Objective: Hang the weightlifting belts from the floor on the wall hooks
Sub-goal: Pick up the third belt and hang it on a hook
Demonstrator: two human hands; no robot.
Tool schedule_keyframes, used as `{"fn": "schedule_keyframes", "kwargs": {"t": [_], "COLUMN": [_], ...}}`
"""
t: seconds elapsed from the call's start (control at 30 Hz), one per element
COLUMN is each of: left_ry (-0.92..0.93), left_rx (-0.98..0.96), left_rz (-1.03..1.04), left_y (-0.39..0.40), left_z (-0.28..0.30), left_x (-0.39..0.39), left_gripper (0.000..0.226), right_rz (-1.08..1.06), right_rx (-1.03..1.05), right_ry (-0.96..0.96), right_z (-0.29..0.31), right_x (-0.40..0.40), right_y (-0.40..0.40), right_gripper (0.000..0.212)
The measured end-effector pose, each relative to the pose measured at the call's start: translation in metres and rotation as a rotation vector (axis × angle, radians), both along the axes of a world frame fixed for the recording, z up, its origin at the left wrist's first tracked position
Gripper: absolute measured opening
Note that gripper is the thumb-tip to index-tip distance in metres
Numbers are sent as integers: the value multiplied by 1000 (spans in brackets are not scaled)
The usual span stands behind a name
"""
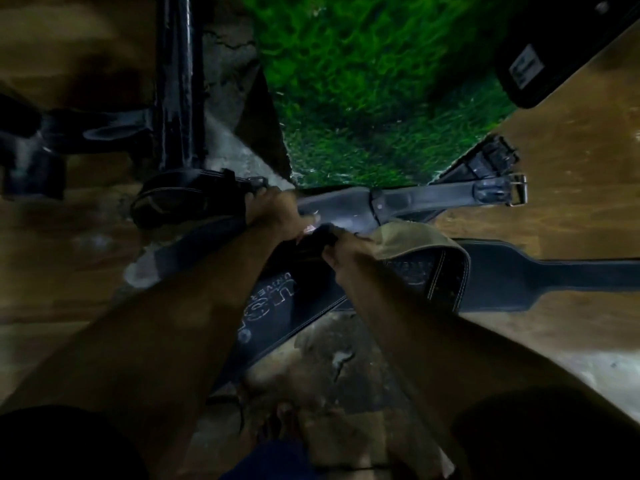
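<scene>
Dim, blurred view looking straight down at the floor. Several black weightlifting belts lie in a loose heap where a patch of green turf [363, 98] meets brown flooring [554, 150]. Left hand [273, 211] curled around the dark strap end of a rolled belt [180, 195] that lies at the foot of a black metal frame [178, 81]; a small metal ring shows just beyond the knuckles. Right hand [341, 249] closed on a dark fold of belt material between the two hands; which belt that fold belongs to I cannot tell, likely the printed one below it. That printed belt [277, 317] runs diagonally under both forearms, white lettering and stitching facing up. A long belt with a silver buckle [450, 199] stretches to the right along the turf edge, touching the heap. A wide belt with a tan inner lining [426, 258] is folded over just right of the right hand, its narrow tail running off the right edge. Another dark padded object with a white label [554, 60] sits at upper right, well apart from the hands.
</scene>
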State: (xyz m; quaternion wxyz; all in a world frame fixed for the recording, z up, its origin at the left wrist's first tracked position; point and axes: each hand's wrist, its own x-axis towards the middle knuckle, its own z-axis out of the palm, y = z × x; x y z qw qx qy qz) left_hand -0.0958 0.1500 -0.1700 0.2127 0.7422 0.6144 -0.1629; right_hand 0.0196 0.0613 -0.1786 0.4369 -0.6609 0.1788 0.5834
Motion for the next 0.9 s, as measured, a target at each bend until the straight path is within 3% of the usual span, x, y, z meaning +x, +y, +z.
{"fn": "schedule_keyframes", "kwargs": {"t": [0.07,0.13,0.23,0.4,0.57,0.7,0.8,0.9], "left_ry": [-219,-392,-508,-719,-717,-617,-675,-723], "left_rx": [-31,-77,-46,-18,-70,-80,-65,-99], "left_rz": [127,157,135,244,255,239,246,292], "left_y": [-12,-30,-49,-57,-75,-80,-84,-96], "left_z": [16,35,79,168,280,372,437,493], "left_x": [-2,-4,-10,-19,-13,-6,0,8], "left_gripper": [50,44,45,36,47,43,31,37], "right_rz": [-13,-12,38,-49,-122,-123,-108,25], "right_rx": [-34,-65,-93,63,200,287,330,383], "right_ry": [-20,-2,-19,102,60,17,35,78], "right_z": [10,37,73,161,264,359,425,479], "right_x": [-6,-12,-9,-8,-7,-6,3,12], "right_y": [-13,-22,-37,-63,-95,-100,-101,-106], "right_gripper": [47,46,48,47,59,55,45,38]}}
